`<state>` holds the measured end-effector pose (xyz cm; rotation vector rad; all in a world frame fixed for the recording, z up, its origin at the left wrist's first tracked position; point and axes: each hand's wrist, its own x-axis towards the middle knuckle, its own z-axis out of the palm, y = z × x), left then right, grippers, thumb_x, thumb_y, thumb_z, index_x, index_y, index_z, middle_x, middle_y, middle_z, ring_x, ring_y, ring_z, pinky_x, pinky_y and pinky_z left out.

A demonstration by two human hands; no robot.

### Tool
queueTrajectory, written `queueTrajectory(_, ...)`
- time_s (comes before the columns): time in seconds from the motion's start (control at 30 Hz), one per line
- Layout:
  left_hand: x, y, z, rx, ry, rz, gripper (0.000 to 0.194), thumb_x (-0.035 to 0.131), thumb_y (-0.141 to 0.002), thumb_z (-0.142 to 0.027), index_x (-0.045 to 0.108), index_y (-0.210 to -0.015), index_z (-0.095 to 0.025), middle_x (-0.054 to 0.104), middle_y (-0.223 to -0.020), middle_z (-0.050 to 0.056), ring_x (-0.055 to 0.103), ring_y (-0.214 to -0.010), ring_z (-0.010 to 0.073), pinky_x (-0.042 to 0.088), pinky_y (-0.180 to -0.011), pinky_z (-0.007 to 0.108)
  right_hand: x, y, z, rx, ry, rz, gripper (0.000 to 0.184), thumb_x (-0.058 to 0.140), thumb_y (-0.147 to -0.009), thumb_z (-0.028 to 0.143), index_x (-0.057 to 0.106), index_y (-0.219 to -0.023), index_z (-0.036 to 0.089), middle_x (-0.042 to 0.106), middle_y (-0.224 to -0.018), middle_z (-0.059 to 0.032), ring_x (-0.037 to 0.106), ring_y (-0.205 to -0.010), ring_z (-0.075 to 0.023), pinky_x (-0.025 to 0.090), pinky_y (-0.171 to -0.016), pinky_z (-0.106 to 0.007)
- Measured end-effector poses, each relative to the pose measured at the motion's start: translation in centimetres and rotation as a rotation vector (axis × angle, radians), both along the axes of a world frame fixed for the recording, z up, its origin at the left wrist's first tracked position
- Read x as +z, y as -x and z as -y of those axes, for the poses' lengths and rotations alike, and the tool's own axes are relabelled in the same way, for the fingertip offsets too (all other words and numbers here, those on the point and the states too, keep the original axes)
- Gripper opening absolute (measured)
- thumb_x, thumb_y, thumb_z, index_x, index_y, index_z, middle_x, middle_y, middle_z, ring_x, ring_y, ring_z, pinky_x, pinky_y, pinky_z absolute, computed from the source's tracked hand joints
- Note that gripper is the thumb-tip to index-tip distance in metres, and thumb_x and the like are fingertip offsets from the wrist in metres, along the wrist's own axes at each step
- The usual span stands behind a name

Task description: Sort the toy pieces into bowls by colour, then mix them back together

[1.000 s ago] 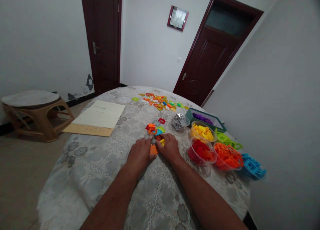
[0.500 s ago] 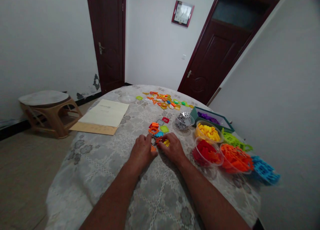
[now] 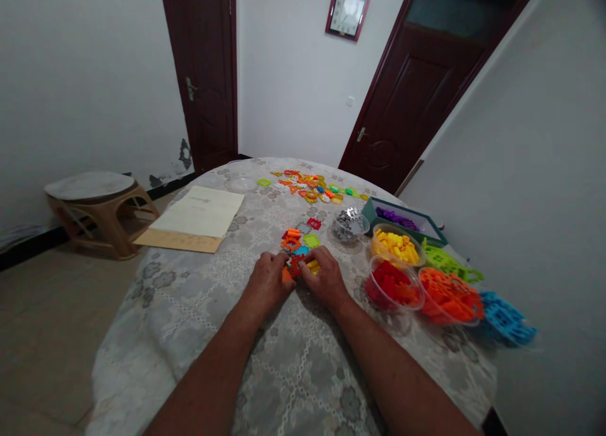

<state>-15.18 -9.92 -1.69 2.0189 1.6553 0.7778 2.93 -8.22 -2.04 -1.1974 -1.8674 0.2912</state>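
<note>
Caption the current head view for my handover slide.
Left hand and right hand flank a small notched orange-red plastic piece over a grey floral tablecloth.

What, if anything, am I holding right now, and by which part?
Your left hand grips an orange piece by its left side. Your right hand appears to hold a yellow piece; the exact grip point is hidden.

No lettering on paper (image 3: 201,214) or clock (image 3: 348,14) is legible.

Hands (image 3: 326,278) holding small plastic pieces (image 3: 295,267), patterned tablecloth (image 3: 203,316); filled tubs (image 3: 401,308) at right, papers (image 3: 199,212) left
</note>
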Motion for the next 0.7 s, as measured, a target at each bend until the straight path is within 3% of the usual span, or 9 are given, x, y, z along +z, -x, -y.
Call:
queueTrajectory(0.1, 0.1, -0.2, 0.0, -0.022, -0.022, 0.068, 0.044, 0.069, -0.086, -0.019, 0.066, -0.129, -0.02, 0.065, -0.12, 0.012, 0.062, -0.119, 0.0276, 0.047, -0.106, 0.037, 0.2, 0.5, 0.2, 0.015, 0.04, -0.101, 0.01, 0.066, -0.09, 0.031, 0.063, -0.086, 0.022, 0.062, -0.091, -0.0026, 0.061, -0.089, -0.0202, 0.049, -0.086, -0.034)
queueTrajectory(0.17, 0.1, -0.4, 0.0, -0.046, -0.032, 0.138, 0.048, 0.065, -0.087, -0.015, 0.064, -0.135, -0.021, 0.067, -0.123, 0.012, 0.063, -0.118, 0.0262, 0.046, -0.106, 0.037, 0.4, 0.5, -0.1, -0.004, 0.148, -0.317, 0.013, 0.072, -0.085, 0.033, 0.066, -0.083, 0.022, 0.063, -0.086, -0.0006, 0.059, -0.085, -0.019, 0.049, -0.082, -0.031)
queueTrajectory(0.27, 0.3, -0.7, 0.0, -0.032, -0.012, 0.262, 0.058, 0.062, -0.086, -0.011, 0.06, -0.143, -0.021, 0.071, -0.115, 0.01, 0.067, -0.107, 0.0239, 0.049, -0.101, 0.036, 0.3, 0.1, -1.0, -0.059, 0.332, -0.687, 0.024, 0.08, -0.076, 0.04, 0.065, -0.077, 0.021, 0.06, -0.075, 0.0033, 0.055, -0.073, -0.0154, 0.048, -0.069, -0.026)
queueTrajectory(0.33, 0.5, -0.9, -0.1, 0.005, 0.024, 0.343, 0.062, 0.061, -0.083, -0.009, 0.061, -0.144, -0.019, 0.073, -0.104, 0.008, 0.068, -0.097, 0.0227, 0.051, -0.094, 0.035, 0.2, -0.3, -1.7, -0.08, 0.392, -0.826, 0.029, 0.078, -0.076, 0.046, 0.061, -0.077, 0.022, 0.056, -0.069, 0.0058, 0.051, -0.061, -0.0125, 0.045, -0.058, -0.024)
queueTrajectory(0.5, 1.2, -1.0, -0.2, -0.012, 0.056, 0.567, 0.031, 0.059, -0.084, -0.017, 0.079, -0.107, -0.018, 0.078, -0.1, 0.007, 0.069, -0.091, 0.023, 0.051, -0.084, 0.032, 0.5, -0.4, -2.0, -0.028, 0.492, -1.05, 0.037, 0.071, -0.077, 0.054, 0.049, -0.08, 0.025, 0.047, -0.063, 0.0095, 0.041, -0.045, -0.0086, 0.036, -0.042, -0.021)
queueTrajectory(0.7, 1.5, -1.4, 0.2, 0.161, 0.234, 0.923, 0.023, 0.064, -0.079, -0.021, 0.076, -0.098, -0.018, 0.077, -0.087, 0.006, 0.068, -0.074, 0.0206, 0.052, -0.067, 0.029, 0.8, 1.4, -0.5, 0.106, 0.563, -1.115, 0.037, 0.078, -0.075, 0.05, 0.053, -0.079, 0.023, 0.052, -0.063, 0.0078, 0.043, -0.049, -0.0091, 0.038, -0.045, -0.02)
